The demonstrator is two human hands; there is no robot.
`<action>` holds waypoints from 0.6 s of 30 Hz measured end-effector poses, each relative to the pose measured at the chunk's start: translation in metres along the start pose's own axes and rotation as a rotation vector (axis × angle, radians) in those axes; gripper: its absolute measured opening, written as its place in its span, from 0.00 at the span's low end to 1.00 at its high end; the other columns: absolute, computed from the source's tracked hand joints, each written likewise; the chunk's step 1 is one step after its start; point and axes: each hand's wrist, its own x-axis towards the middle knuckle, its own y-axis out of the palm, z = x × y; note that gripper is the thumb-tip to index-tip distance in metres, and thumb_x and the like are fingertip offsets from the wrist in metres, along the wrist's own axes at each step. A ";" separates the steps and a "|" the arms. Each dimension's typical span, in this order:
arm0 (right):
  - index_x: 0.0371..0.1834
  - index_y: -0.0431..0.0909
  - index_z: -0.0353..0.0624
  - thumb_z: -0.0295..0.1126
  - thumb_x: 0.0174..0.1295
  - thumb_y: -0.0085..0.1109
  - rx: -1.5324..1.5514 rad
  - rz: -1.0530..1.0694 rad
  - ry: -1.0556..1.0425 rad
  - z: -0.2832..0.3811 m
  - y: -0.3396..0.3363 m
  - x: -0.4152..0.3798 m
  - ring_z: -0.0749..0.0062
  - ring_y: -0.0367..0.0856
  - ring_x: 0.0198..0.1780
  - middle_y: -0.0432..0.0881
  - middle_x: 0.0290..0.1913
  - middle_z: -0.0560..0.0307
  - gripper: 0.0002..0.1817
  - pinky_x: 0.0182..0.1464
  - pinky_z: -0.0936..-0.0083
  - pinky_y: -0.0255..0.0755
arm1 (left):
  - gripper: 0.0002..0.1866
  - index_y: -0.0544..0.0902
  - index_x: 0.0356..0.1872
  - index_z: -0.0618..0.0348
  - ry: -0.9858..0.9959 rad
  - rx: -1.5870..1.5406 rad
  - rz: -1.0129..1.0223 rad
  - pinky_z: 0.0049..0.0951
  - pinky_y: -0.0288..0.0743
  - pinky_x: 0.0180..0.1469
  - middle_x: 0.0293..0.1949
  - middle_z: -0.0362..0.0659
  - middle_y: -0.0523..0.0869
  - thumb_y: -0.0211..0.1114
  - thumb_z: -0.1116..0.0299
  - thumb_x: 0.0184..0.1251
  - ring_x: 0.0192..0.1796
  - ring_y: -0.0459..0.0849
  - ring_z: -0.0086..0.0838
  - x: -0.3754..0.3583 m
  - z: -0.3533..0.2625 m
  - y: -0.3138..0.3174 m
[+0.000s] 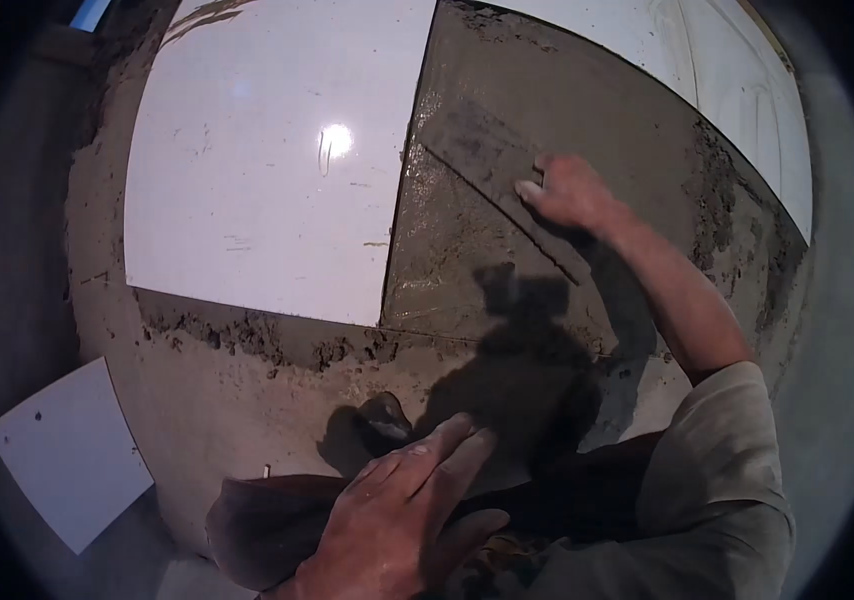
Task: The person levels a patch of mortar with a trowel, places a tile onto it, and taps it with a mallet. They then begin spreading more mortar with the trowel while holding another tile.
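My right hand [569,190] is closed around the handle of a flat, mortar-coated trowel [477,138]; the handle itself is mostly hidden by my fingers. The blade lies flat against wet grey mortar [587,85], and its long lower edge shows as a dark slanting line. A large glossy white panel [257,190] borders the mortar on the left. Close to my body, over my lap, my left hand [392,510] has its fingers stretched out and holds nothing.
Another white panel [637,40] lies beyond the mortar at the upper right. A smaller white piece [77,455] is at the lower left. Crumbly mortar [217,335] runs along the large panel's near edge. A dark shoe tip [384,413] shows near my left fingers, beside my shadow.
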 end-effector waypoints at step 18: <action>0.49 0.73 0.31 0.40 0.65 0.53 -0.051 -0.300 -0.658 -0.048 0.128 -0.106 0.58 0.75 0.24 0.72 0.20 0.50 0.21 0.22 0.67 0.67 | 0.34 0.69 0.66 0.60 0.108 0.379 0.236 0.40 0.72 0.57 0.58 0.55 0.75 0.68 0.56 0.61 0.56 0.78 0.46 0.018 -0.080 0.050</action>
